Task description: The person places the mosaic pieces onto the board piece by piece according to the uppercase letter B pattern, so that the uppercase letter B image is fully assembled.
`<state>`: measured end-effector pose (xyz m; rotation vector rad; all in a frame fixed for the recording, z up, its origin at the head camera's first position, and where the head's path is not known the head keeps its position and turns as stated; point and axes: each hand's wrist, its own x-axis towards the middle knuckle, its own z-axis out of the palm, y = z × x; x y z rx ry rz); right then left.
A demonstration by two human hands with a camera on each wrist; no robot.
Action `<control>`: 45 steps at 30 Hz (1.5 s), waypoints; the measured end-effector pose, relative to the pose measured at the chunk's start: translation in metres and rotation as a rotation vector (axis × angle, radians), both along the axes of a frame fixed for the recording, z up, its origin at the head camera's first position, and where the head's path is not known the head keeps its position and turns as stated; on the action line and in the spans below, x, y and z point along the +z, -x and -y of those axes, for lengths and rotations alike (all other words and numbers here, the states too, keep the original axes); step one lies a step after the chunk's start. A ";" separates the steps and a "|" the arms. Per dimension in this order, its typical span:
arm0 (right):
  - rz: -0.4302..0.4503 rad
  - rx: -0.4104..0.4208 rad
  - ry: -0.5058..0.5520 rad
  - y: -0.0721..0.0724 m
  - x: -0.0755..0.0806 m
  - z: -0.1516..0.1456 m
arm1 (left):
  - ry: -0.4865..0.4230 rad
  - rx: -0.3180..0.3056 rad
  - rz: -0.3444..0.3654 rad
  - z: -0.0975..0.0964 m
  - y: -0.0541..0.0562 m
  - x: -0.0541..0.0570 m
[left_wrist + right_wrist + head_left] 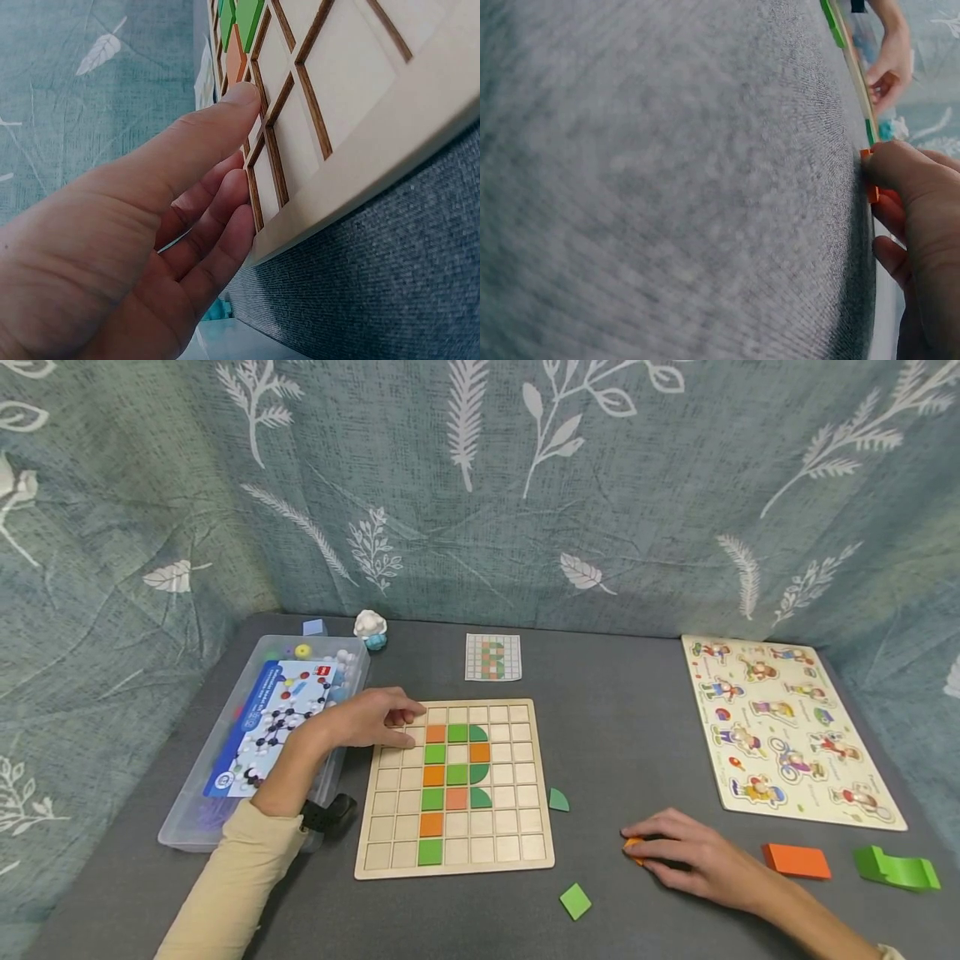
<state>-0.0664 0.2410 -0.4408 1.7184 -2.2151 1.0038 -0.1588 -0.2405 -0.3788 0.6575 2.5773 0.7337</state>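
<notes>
A wooden grid board (457, 871) lies on the table, with orange and green square tiles and dark green quarter-round tiles set in a pattern. My left hand (371, 717) rests at the board's far left corner, thumb over the cells and the other fingers loosely bent by the edge. It holds nothing. To the right of the board, low over the table, my right hand (693, 860) pinches an orange tile (634, 850) between thumb and fingers. The hand covers part of this tile. In the right wrist view the orange tile (874, 193) shows edge-on at the fingertips.
A loose green square tile (576, 902) and a green quarter-round tile (558, 800) lie right of the board. Behind it is a pattern card (492, 657). A plastic box (180, 835) stands left, a picture puzzle (795, 727) right, near orange (797, 861) and green blocks (896, 869).
</notes>
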 end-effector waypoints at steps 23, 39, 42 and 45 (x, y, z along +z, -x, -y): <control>-0.173 -0.018 0.109 0.000 0.013 0.120 | 0.009 0.005 0.014 0.001 -0.001 -0.004; -0.193 -0.036 -0.174 -0.012 0.019 0.200 | 0.008 0.003 0.002 0.000 0.001 -0.001; -0.180 -0.030 -0.171 -0.012 0.020 0.203 | 0.005 0.001 -0.001 0.000 0.001 -0.001; -0.167 -0.025 -0.154 -0.013 0.020 0.206 | -0.001 -0.004 -0.006 0.001 0.001 -0.003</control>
